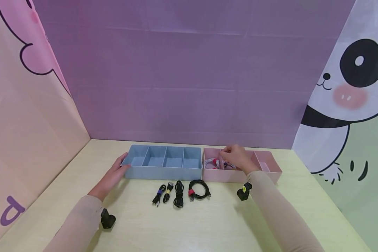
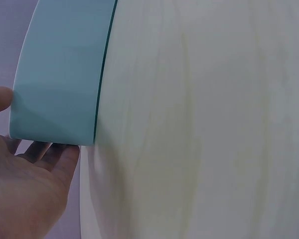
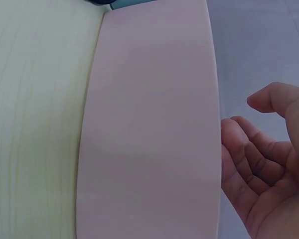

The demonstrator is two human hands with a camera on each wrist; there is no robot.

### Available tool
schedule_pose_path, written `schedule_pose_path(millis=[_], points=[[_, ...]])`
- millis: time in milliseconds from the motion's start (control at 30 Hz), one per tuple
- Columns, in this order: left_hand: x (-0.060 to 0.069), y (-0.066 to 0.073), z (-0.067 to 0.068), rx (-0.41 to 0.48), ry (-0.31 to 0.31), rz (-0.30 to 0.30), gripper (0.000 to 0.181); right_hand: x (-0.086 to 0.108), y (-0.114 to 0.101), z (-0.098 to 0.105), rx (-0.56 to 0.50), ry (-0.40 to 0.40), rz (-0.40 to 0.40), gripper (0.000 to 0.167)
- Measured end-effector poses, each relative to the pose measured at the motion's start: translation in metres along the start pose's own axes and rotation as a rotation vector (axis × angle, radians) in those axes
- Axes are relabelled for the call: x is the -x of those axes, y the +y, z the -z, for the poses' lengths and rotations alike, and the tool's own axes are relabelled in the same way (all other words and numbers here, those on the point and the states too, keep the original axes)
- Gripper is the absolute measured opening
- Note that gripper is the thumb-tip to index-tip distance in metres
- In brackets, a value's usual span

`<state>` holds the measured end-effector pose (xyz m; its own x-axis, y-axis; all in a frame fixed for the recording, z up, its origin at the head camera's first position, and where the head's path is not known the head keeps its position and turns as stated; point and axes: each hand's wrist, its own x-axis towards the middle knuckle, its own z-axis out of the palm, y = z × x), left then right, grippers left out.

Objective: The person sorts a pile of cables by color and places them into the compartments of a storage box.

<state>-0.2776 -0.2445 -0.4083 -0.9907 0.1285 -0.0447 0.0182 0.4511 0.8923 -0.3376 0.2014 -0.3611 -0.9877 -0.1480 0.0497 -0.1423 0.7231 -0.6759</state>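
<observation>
At the left end of the blue divided box (image 1: 165,173), my left hand (image 1: 114,172) holds the corner. In the left wrist view its thumb (image 2: 0,99) lies at the rim and its fingers (image 2: 65,159) rest against the end wall. My right hand (image 1: 237,157) is over the pink divided box (image 1: 226,176), fingers loosely curled; the right wrist view shows thumb and fingers apart with nothing seen between them. In the pink box's leftmost compartment lies a coiled white cable (image 1: 208,162) with a red tie. Another bundled cable (image 1: 227,165) lies beside it, partly hidden.
Before the boxes lie black cables: one with a purple tie (image 1: 158,196), one with a yellow tie (image 1: 168,192), a long bundled cable (image 1: 179,194), and a round coil (image 1: 204,197) with a red tie. A purple backdrop (image 1: 189,87) stands behind the table.
</observation>
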Motion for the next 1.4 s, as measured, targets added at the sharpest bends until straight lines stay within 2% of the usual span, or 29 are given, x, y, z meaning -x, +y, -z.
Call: schedule_pose_path(millis=[467,767,1133,1400], points=[[0.002,0.001,0.0,-0.002,0.005,0.006,0.073,0.004,-0.002,0.002,0.022,-0.004,0.05,0.029],[0.002,0.001,-0.001,-0.002,0.014,0.008,0.074,0.011,-0.002,0.005,0.02,-0.041,0.082,0.025],[0.002,0.001,0.0,-0.002,0.012,-0.01,0.073,0.02,-0.005,0.003,-0.079,-0.105,0.131,0.018],[0.002,0.002,-0.001,0.0,0.008,-0.005,0.073,0.025,-0.003,0.0,-0.062,-0.076,0.137,0.015]])
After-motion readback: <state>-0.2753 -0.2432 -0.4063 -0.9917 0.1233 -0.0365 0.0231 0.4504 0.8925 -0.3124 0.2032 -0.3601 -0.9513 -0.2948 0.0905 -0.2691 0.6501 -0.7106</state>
